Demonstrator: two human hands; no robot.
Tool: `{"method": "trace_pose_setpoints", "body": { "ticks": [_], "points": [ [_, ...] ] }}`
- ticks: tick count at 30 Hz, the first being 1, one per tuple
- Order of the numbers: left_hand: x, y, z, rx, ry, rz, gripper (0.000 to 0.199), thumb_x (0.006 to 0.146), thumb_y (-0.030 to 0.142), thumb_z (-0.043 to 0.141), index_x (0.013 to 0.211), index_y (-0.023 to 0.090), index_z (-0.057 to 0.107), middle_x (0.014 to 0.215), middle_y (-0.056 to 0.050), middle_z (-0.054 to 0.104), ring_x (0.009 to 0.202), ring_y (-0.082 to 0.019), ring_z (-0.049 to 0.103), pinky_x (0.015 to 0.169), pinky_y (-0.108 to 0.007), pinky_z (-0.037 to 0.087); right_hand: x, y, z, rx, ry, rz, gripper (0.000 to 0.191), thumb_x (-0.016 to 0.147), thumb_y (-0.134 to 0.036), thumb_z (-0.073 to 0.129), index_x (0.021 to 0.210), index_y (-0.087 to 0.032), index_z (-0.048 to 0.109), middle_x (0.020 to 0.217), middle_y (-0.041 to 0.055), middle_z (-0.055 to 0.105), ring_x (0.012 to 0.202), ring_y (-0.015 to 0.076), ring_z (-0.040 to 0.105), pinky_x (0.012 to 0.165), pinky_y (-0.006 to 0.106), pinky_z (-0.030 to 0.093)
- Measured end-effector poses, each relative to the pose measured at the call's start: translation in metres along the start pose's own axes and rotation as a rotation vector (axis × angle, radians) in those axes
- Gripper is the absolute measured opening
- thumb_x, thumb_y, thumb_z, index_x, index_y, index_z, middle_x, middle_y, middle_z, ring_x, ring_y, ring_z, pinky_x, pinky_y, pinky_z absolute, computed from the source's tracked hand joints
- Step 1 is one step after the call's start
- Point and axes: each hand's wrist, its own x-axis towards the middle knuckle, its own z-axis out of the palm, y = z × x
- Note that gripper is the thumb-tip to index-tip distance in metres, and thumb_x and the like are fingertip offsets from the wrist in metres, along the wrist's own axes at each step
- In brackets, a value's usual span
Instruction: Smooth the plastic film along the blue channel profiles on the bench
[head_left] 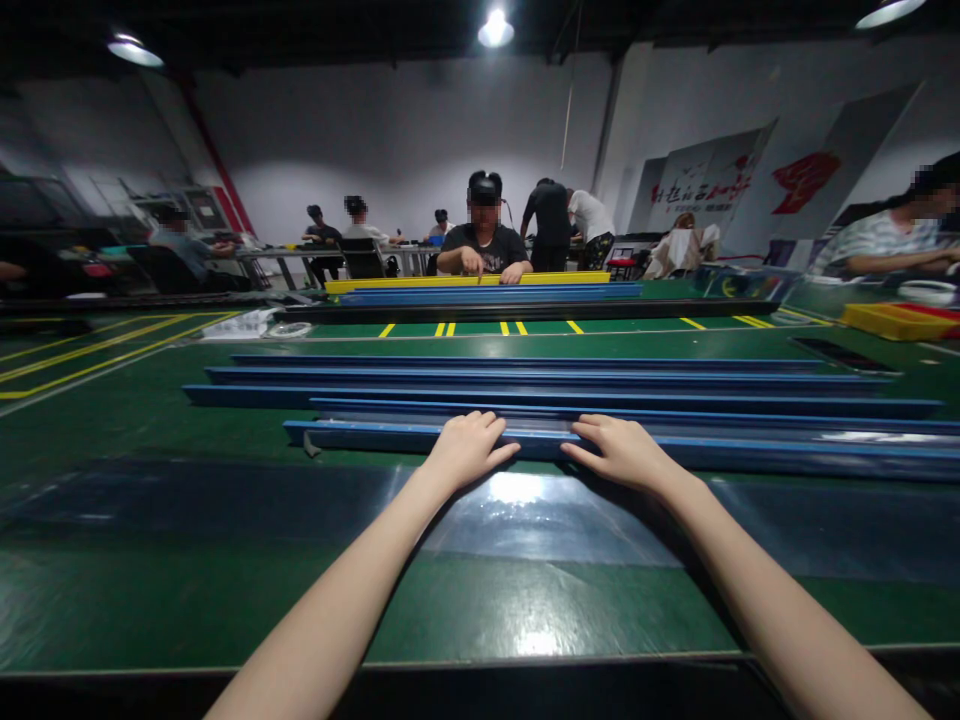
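Observation:
A long blue channel rail lies across the table in front of me. My left hand grips its near wall, fingers curled over the top edge and thumb along the front face. A short way to the right, my right hand holds the same wall in a like manner, its thumb pointing toward the left one. The fingertips inside the channel are partly hidden. Between table edge and rail lies a clear plastic strip, flat and shiny under the light. Just behind are several more blue rails, parallel to the first.
The green table has yellow tape marks. Near the rail's left end lies a small grey scrap. A phone and a yellow tray sit at right. Across the table, a person works behind yellow and black rails.

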Motion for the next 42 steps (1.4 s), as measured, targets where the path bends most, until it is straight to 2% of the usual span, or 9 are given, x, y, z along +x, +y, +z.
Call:
{"method": "trace_pose_setpoints", "body": {
  "ticks": [42],
  "points": [
    [0.0004, -0.0002, -0.0002, 0.004, 0.010, 0.006, 0.034, 0.085, 0.047, 0.034, 0.087, 0.018, 0.052, 0.088, -0.004, 0.059, 0.081, -0.018, 0.053, 0.064, -0.027, 0.040, 0.0000, 0.0003, 0.0007, -0.013, 0.012, -0.002, 0.038, 0.084, -0.044, 0.030, 0.092, -0.019, 0.058, 0.087, 0.0051, 0.060, 0.080, 0.0167, 0.057, 0.062, 0.023, 0.036]
  ]
}}
